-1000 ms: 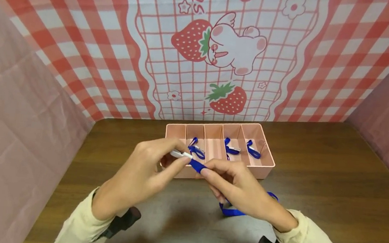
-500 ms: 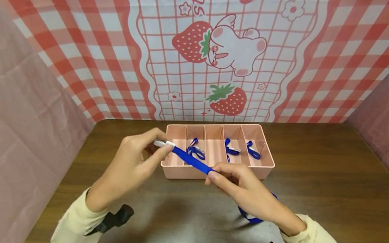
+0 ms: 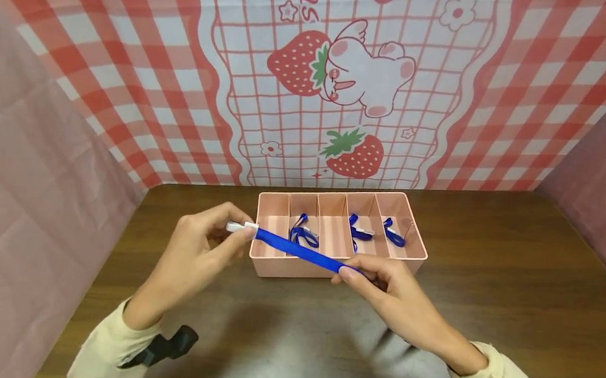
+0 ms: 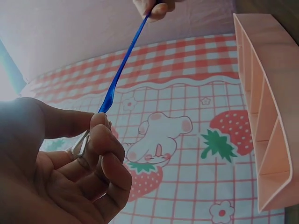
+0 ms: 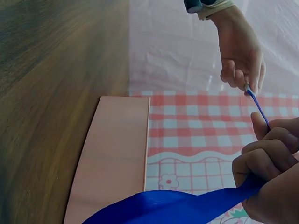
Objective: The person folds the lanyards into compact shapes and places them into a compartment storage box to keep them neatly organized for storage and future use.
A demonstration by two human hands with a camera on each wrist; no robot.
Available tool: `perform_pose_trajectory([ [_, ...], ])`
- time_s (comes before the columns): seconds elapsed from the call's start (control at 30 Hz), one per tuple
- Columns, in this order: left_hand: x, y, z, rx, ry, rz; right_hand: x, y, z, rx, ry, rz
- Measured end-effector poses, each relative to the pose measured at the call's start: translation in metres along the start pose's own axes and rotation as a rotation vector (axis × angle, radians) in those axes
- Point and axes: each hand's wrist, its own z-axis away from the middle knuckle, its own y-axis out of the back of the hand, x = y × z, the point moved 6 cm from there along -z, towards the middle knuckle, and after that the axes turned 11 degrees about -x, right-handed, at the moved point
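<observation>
A blue lanyard (image 3: 299, 252) is stretched between my two hands, in front of and above a pink divided box. My left hand (image 3: 195, 248) pinches its white clip end (image 3: 241, 228) between thumb and fingers; a metal hook (image 4: 83, 145) shows under those fingers in the left wrist view. My right hand (image 3: 397, 295) grips the strap further along, with thumb and curled fingers. Past that grip, more blue strap (image 5: 187, 205) trails loose across the right wrist view. Its far end is out of sight.
The pink box (image 3: 284, 267) has several compartments. Folded blue lanyards lie in some: one left of the middle (image 3: 304, 233), others towards the right (image 3: 394, 234). Behind stands a strawberry-print cloth (image 3: 358, 155). A brown wooden table (image 3: 493, 262) lies beneath.
My hands have moved apart, left hand to the left and right hand to the right, so a longer stretch of lanyard shows between them. The loop below my right hand has left the head view.
</observation>
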Motion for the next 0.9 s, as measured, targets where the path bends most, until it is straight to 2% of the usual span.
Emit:
perform_pose_trajectory([
  [0.3, -0.010, 0.008, 0.017, -0.028, 0.074, 0.032, 0.002, 0.000, 0.006, -0.026, 0.040, 0.003],
  [0.57, -0.023, 0.017, 0.030, -0.041, 0.136, 0.076, 0.008, 0.003, 0.014, -0.034, 0.008, 0.007],
  [0.9, -0.041, 0.042, 0.046, 0.076, 0.113, 0.076, 0.015, 0.021, 0.027, -0.005, 0.011, 0.058],
])
